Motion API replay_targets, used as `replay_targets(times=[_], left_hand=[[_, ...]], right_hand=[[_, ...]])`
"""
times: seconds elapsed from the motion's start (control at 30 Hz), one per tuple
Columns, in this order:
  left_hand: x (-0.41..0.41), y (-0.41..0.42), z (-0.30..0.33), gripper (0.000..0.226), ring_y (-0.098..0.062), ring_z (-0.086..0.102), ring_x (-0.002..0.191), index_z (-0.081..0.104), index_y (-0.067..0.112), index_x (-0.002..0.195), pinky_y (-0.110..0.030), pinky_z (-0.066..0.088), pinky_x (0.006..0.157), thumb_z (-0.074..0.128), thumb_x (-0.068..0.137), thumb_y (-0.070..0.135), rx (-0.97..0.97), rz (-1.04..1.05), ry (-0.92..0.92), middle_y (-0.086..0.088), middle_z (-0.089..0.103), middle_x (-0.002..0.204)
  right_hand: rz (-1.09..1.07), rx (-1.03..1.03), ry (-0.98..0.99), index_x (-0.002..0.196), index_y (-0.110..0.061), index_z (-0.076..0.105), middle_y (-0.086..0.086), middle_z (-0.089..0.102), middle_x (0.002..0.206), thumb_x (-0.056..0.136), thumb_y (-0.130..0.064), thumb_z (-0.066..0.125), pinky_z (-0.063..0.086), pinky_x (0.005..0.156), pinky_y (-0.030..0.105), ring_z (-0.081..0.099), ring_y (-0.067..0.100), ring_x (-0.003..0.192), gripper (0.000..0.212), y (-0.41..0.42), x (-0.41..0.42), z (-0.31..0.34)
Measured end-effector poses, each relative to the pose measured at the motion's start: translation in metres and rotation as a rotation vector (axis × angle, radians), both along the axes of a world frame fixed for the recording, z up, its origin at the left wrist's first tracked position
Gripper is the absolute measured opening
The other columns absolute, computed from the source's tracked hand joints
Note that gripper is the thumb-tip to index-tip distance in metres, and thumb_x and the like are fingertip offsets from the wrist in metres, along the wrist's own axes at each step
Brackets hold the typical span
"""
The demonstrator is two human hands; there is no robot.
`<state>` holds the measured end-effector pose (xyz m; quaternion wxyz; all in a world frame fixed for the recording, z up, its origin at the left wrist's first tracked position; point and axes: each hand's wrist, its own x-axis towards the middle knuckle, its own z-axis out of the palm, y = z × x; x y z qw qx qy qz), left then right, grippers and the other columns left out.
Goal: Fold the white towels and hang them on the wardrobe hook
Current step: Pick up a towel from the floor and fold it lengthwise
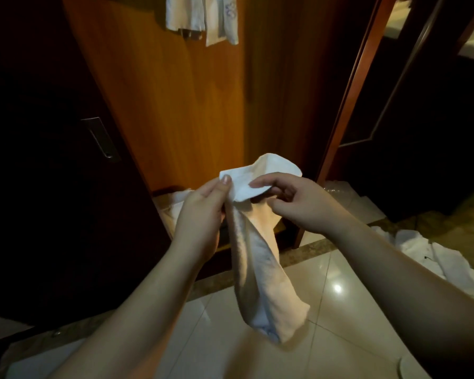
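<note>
A white towel (260,266), folded into a long narrow strip, hangs down in front of me over the floor tiles. My left hand (200,214) grips its upper part, with the thumb pressed on the top corner. My right hand (298,201) pinches the top edge from the right side. High on the orange wooden wardrobe panel, other white towels (203,17) hang at the top of the view; the hook itself is hidden behind them.
A dark wardrobe door with a metal handle (101,138) stands at the left. More white towels lie in the wardrobe bottom (173,203) and on the floor at the right (422,253). A wooden door frame (348,105) rises at the right. Glossy tiles (340,310) lie below.
</note>
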<state>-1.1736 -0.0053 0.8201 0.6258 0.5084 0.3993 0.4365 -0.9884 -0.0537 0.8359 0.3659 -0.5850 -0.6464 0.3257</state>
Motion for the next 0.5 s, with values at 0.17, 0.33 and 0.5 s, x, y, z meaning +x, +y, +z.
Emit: replay_targets(times=[0.17, 0.33, 0.5], left_hand=[[0.006, -0.008, 0.012, 0.031, -0.026, 0.069, 0.109, 0.075, 0.017, 0.107, -0.048, 0.051, 0.1, 0.046, 0.105, 0.028, 0.03, -0.077, -0.057, -0.009, 0.075, 0.11], [0.011, -0.013, 0.024, 0.034, -0.023, 0.071, 0.103, 0.077, 0.024, 0.105, -0.037, 0.053, 0.084, 0.043, 0.106, 0.027, 0.095, -0.137, -0.044, -0.008, 0.075, 0.106], [0.015, -0.016, 0.033, 0.034, -0.02, 0.07, 0.106, 0.072, 0.019, 0.115, -0.034, 0.054, 0.085, 0.039, 0.106, 0.019, 0.147, -0.145, -0.07, -0.006, 0.075, 0.109]], right_hand=[[-0.166, 0.242, -0.082, 0.086, -0.045, 0.064, -0.028, 0.065, 0.083, 0.089, -0.03, 0.073, 0.041, 0.071, 0.004, 0.058, -0.014, 0.085, 0.018, -0.004, -0.011, 0.013], [-0.176, 0.31, -0.007, 0.085, -0.038, 0.067, -0.03, 0.067, 0.078, 0.089, -0.035, 0.071, 0.045, 0.068, 0.008, 0.064, -0.006, 0.079, 0.007, -0.008, -0.021, 0.032], [-0.224, 0.349, 0.035, 0.084, -0.039, 0.065, -0.028, 0.067, 0.083, 0.092, -0.034, 0.069, 0.047, 0.067, 0.008, 0.065, -0.007, 0.078, 0.011, -0.009, -0.028, 0.046]])
